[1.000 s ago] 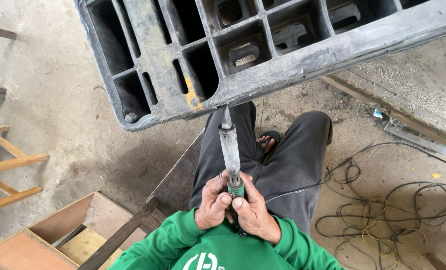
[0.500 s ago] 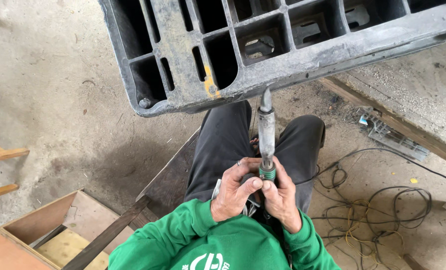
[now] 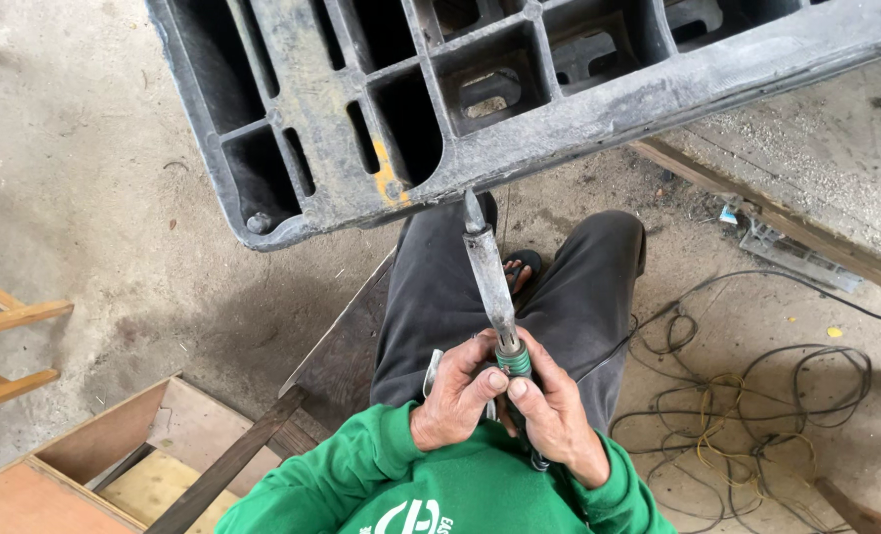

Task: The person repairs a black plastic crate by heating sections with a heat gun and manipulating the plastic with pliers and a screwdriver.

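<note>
Head view: left hand [image 3: 457, 394] and right hand [image 3: 551, 410] clamp soldering iron [image 3: 490, 277] above dusty concrete floor [image 3: 94, 218].

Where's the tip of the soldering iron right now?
In the head view, centre frame: the soldering iron, gripped by the left hand and right hand, points its tip at the grey plastic pallet edge.

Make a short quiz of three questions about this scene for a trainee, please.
1. True or false: both hands grip the soldering iron at its green handle.
2. Where does the iron's tip point? A) at the grey plastic pallet B) at the tangled cables C) at the wooden box
3. What colour are the person's sleeves?

Key: 1 true: left hand and right hand. 2 A. 3 green.
</note>
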